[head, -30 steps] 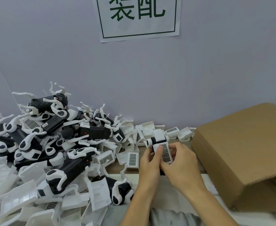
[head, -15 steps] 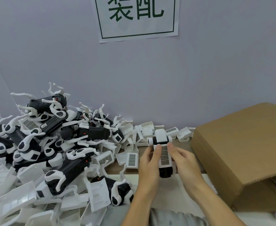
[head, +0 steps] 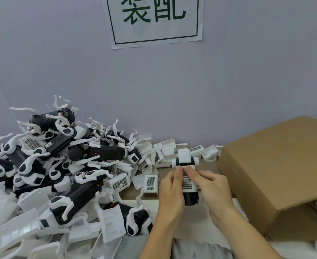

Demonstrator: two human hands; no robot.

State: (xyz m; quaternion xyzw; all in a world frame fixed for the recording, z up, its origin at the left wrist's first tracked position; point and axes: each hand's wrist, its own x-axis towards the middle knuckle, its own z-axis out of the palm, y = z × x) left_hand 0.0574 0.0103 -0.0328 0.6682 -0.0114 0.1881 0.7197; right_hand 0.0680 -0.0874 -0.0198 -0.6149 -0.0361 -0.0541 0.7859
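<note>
Both hands are gripping one black-and-white unit (head: 186, 160) just above the bench (head: 209, 165), a little right of the picture's middle. The left hand (head: 170, 191) is curling round its nine o'clock flank and the right hand (head: 214, 189) round its three o'clock flank. Both thumbs are pressing side by side on the top end of the white grille cover (head: 187, 182) lying along the unit's face. The black end is pointing to six o'clock, the white head to twelve.

The step looks like seating that cover. To do it well, the thumbs should be pushing evenly so neither edge is lifting, with the fingers behind giving counter-pressure. The cover's long edges should be sitting flush with the body before the pressure is travelling toward six o'clock. The pile of units (head: 60, 165) is lying at nine o'clock of the hands, loose covers (head: 150, 184) just beside the left hand, and the cardboard box (head: 277, 165) at three o'clock.
</note>
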